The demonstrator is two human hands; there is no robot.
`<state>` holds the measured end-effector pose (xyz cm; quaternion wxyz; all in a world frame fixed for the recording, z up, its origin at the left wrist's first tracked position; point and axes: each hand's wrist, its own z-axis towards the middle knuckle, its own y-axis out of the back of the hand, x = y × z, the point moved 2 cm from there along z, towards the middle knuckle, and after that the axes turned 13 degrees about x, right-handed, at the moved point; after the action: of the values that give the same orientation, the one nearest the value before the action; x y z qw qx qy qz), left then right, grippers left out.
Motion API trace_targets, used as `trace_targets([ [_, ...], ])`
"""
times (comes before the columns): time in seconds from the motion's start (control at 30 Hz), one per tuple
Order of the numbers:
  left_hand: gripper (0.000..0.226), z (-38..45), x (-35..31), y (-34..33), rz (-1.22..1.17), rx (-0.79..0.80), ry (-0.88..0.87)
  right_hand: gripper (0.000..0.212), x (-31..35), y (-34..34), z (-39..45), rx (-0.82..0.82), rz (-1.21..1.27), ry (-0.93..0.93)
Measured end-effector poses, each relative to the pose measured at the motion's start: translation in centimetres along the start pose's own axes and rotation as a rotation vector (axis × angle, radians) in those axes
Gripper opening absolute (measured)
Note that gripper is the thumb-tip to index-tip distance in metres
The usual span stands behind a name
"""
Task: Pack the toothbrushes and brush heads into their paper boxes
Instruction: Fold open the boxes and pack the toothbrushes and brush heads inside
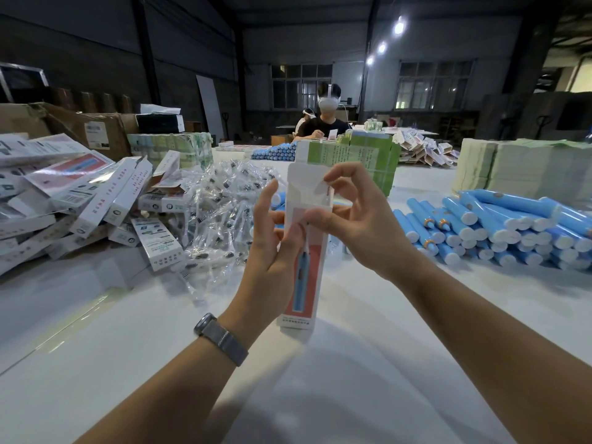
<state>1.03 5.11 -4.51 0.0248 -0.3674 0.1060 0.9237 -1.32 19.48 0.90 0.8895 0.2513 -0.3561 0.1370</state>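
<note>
Paper box (302, 251) held upright over the table (352, 363), top flap open — thin card, likely light and easily creased, best gripped by its long edges. Left hand (272, 251) pinches its side; right hand (349, 219) pinches a top flap. Contents not visible. Blue toothbrushes (499, 229) stacked right, bagged brush heads (221, 206) heaped left.

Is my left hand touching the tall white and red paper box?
Touching: the head view shows the left hand holding the tall white and red paper box, its fingers lying on the front.
</note>
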Motion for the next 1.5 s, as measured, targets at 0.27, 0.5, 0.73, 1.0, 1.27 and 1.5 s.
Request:
trace_targets([
  [0.27,0.036,0.1,-0.1,0.2,0.002,-0.034,-0.022,0.009,-0.2,-0.1,0.0,-0.024,-0.110,0.025],
  [0.5,0.030,0.0,-0.6,-0.1,-0.024,0.011,-0.058,0.044,0.2,0.4,0.5,-0.022,-0.019,0.063],
  [0.73,0.044,-0.1,-0.6,-0.1,-0.062,0.002,-0.023,0.039,0.7,1.0,0.5,0.009,-0.077,0.023],
  [1.0,0.040,-0.2,-0.3,0.0,-0.001,0.021,-0.001,0.007,1.1,1.2,0.4,0.063,-0.076,-0.006],
  [1.27,0.039,-0.3,-0.7,-0.3,0.028,0.024,0.010,0.026,2.1,1.7,0.7,0.131,-0.259,-0.033],
  [1.5,0.042,-0.3,-0.7,-0.2,0.082,-0.009,0.005,0.008,2.8,1.1,0.9,0.079,-0.447,-0.055],
])
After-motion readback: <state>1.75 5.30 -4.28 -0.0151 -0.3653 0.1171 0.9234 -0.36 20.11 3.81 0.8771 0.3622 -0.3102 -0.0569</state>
